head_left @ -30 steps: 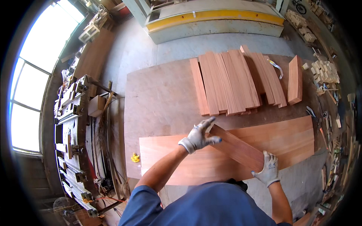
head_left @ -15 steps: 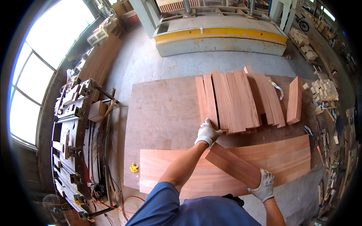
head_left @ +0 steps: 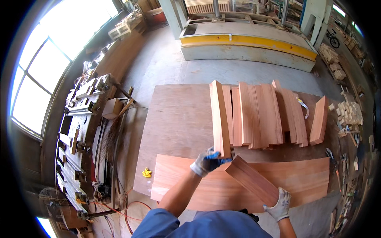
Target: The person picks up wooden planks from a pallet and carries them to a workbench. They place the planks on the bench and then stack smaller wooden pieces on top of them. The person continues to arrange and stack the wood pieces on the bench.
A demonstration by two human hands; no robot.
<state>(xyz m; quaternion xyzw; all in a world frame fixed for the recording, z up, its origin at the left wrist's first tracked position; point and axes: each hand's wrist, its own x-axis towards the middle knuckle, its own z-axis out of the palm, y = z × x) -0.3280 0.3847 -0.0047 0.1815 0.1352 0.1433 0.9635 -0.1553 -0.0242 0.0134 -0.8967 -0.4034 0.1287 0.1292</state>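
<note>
Both hands grip wood: your left hand (head_left: pixel 207 160) clasps an upright board (head_left: pixel 220 119) joining the row (head_left: pixel 262 115), your right hand (head_left: pixel 279 203) clutches another plank (head_left: pixel 251 180).

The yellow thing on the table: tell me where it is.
In the head view, the small yellow thing lies near the table's left front edge, just left of the wide board, left of the gloved left hand.

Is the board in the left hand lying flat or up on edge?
On edge: the board shows its narrow face upward, gripped at its near end by the left hand.
</note>
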